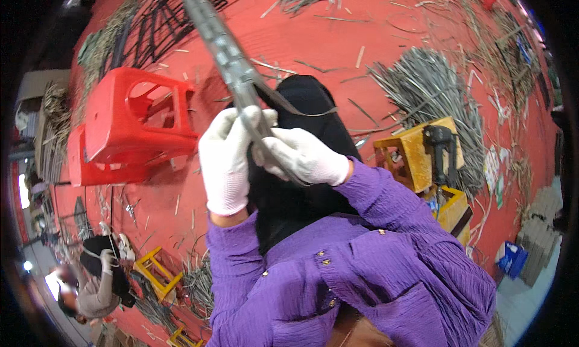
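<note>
A long bar woven over with flat grey strips (218, 42) runs from the top edge down to my hands above my black-clad lap. My left hand (226, 157), in a white glove, is closed around the bar's near end, thumb and fingers pinching the strips. Beside it, my right hand (307, 155), gloved too, has its fingers closed on a loose grey strip (263, 132) that bends down between the hands. Another strip end (304, 112) sticks out to the right over my knee. The fingertips partly hide where the strips cross.
Red plastic stools (99, 127) stand at left. On the right, a yellow stool (416, 154) has a black nail-gun-like tool (443, 151) against it, beside a heap of grey strips (437, 85). Scraps litter the red floor (338, 39). Another person (99, 287) sits at lower left.
</note>
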The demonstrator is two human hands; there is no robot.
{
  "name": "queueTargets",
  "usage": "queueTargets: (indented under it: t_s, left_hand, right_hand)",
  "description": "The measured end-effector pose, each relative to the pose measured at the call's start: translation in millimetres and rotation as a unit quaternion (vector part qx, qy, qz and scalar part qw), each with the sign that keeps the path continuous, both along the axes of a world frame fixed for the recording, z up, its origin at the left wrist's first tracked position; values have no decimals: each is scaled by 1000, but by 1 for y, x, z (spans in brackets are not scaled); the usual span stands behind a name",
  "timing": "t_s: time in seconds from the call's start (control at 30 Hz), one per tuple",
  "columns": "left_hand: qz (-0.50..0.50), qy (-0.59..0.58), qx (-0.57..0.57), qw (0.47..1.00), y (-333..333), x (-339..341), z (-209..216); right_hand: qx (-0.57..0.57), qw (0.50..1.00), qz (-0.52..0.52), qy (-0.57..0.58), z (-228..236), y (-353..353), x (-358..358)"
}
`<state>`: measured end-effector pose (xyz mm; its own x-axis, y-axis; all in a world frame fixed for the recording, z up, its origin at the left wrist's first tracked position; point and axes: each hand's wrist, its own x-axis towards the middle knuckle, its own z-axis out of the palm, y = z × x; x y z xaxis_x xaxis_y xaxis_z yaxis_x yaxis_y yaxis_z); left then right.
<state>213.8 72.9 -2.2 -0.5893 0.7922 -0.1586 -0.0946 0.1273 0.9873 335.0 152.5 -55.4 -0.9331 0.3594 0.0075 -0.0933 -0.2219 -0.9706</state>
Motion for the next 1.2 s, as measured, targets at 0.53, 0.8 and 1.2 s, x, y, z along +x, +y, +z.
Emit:
queueTargets:
  t_s: [0.53,0.8,1.2]
  left_hand:
    - [-22,-44,70,996,-11,4,-19]
    - [46,16,62,997,1,5,-63]
    - [121,170,60,976,18,4,-87]
  right_hand:
    - [372,925,-72,-7,-20,-10,33]
    - [400,692,-522,-296,-117,40,229]
    - [408,504,-384,-657,-230,87,404]
